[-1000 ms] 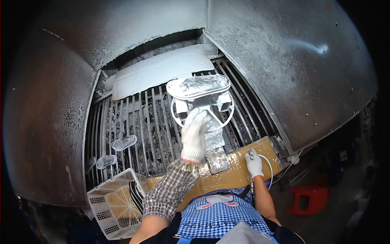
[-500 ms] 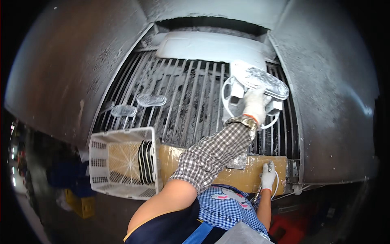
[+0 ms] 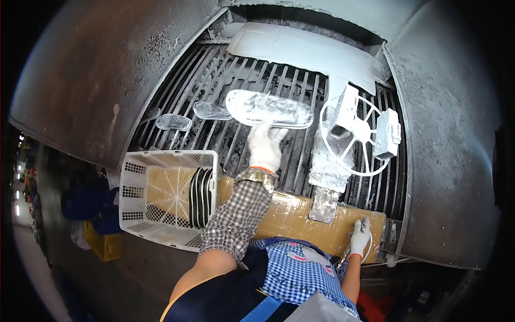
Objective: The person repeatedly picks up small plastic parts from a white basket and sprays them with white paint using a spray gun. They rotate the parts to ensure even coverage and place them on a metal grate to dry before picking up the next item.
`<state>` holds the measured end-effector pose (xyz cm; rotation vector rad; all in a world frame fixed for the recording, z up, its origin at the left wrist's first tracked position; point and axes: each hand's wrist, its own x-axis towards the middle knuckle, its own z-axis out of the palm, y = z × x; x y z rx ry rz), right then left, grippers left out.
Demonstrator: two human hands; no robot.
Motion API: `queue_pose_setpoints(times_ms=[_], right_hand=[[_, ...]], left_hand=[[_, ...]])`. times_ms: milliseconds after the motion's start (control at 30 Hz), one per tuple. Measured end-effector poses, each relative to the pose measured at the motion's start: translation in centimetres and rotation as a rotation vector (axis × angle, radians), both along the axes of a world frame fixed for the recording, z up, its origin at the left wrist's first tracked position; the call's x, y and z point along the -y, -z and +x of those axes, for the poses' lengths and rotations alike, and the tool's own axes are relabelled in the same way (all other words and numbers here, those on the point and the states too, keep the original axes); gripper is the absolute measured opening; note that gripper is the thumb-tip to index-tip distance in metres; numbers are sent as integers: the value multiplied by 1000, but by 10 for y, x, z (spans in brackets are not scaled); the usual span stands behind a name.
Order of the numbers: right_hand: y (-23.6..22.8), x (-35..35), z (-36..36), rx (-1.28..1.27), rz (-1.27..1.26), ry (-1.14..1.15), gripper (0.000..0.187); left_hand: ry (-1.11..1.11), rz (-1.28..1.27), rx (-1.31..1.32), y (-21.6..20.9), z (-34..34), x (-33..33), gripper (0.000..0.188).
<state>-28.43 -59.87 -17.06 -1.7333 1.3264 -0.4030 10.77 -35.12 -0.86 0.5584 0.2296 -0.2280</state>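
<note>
My left hand [image 3: 264, 147], in a white glove, grips the near edge of a shoe sole [image 3: 271, 109] streaked with white. The sole is held above the metal slats, left of a white-crusted spoked wheel [image 3: 357, 131] with two upright blocks on it. My right hand [image 3: 359, 239], also gloved, is closed around what looks like a metal spray gun [image 3: 365, 223] with a pale hose, over the tape-covered cardboard at the front. Most of the gun is hidden by the fingers. Several dark soles with white edges [image 3: 200, 197] stand side by side in a white plastic basket [image 3: 166, 157].
Small sole-shaped pieces [image 3: 174, 122] lie on the slatted grate [image 3: 236, 70] at left. Brown cardboard [image 3: 292, 212] runs along the front edge. Metal walls [image 3: 102, 70] rise on both sides. A white-coated sheet [image 3: 300, 48] lies at the back. A yellow crate [image 3: 104, 241] stands low at left.
My left hand has carried the sole leftward off the wheel fixture, leaving the wheel and its blocks uncovered. My right hand stays near the front edge. The whole view has shifted slightly.
</note>
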Motion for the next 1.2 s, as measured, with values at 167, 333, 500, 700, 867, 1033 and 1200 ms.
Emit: queue_pose_setpoints(times_ms=[167,333,500,700,867,1033,1200], right_hand=[[4,3,0,-21,-51,-38,55],[-35,-12,19,-23,79,-19,64],[-30,-9,12,-43,86,7,60],[-4,-5,6,63,-20,22,57],[19,15,-1,-2,-93,-59,58],[32,15,-27,-10,-213,-92,57],[-18,-2,9,-121,-89,-141,55]], left_hand=[[200,150,-202,152,8,-34,35],[121,201,-522,224,-5,-47,41],[131,224,-507,248,-1,-51,43],[117,97,-284,229,56,-50,41],[150,322,-611,203,31,-40,19],[571,286,-163,160,-37,-57,40],[381,513,-28,55,-53,-126,31]])
